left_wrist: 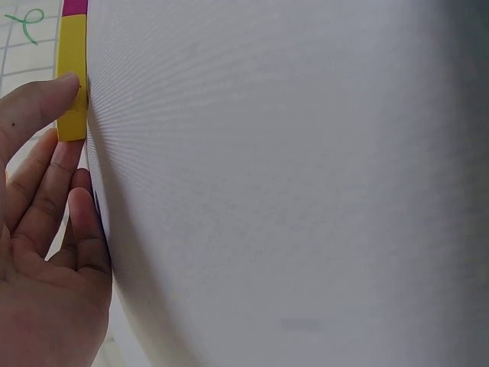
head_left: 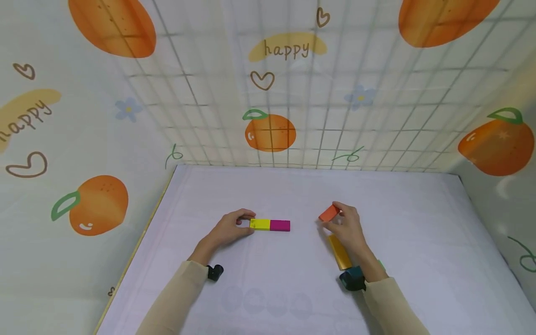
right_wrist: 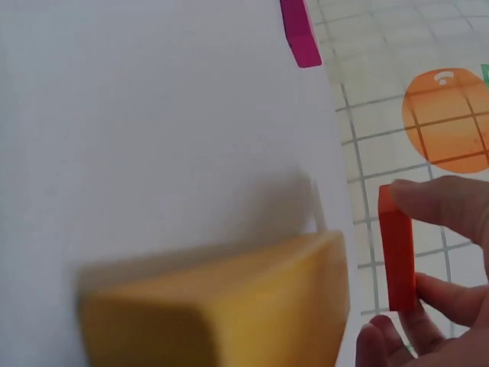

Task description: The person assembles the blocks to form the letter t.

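Observation:
My left hand (head_left: pixel 228 229) pinches the outer end of a yellow block (head_left: pixel 261 225) on the white tabletop, its thumb on one side and fingers on the other. End to end with the yellow block lies a magenta block (head_left: pixel 280 225), making a straight bar. To the right, my right hand (head_left: pixel 348 229) grips a small orange-red block (head_left: pixel 329 213) between thumb and fingers, tilted and apart from the bar. In the right wrist view this orange-red block (right_wrist: pixel 397 256) appears held by its ends.
A gold block (head_left: pixel 340 252) stands out beside my right wrist, large and blurred in the right wrist view. Something green (head_left: pixel 381 264) shows partly behind that wrist. A cloth printed with oranges and grid lines rises behind the white tabletop (head_left: pixel 259 186).

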Action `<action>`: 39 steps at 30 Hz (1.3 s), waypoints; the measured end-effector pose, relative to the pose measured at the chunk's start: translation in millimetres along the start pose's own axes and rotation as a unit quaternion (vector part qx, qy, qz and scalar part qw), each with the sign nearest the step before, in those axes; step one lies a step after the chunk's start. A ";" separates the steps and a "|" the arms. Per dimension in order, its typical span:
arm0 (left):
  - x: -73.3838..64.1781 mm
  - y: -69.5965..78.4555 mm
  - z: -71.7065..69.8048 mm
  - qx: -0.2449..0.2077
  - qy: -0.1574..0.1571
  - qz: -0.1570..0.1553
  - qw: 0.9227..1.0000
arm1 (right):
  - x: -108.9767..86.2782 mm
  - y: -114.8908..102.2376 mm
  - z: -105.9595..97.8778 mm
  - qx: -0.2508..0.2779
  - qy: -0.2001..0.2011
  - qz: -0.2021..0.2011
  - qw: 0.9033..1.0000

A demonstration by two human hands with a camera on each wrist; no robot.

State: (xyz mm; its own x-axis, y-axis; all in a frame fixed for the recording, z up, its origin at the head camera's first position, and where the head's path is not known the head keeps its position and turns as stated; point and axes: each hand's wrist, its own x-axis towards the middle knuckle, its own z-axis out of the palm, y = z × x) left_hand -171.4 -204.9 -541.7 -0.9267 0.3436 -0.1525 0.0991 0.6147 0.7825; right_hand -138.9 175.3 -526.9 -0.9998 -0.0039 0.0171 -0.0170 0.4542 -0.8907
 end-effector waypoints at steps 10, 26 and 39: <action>-1.4 1.3 -1.0 0.001 -0.007 -0.002 1.000 | 8.8 -7.6 12.5 0.017 -0.050 -0.030 0.998; -1.9 1.2 -0.4 0.000 -0.005 -0.015 1.000 | 26.0 -16.8 40.5 -0.003 -0.087 -0.077 0.993; -1.0 -0.2 -0.4 0.006 -0.007 -0.017 1.000 | 43.5 -35.8 62.9 -0.007 -0.125 -0.108 0.986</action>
State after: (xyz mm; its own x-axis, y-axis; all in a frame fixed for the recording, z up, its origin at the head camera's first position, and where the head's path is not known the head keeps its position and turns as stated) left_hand -170.7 -205.6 -541.5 -0.9247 0.3314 -0.1875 0.0718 0.6355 0.7688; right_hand -182.0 102.9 -522.9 -0.9428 -0.3205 0.0914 -0.2312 0.4315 -0.8720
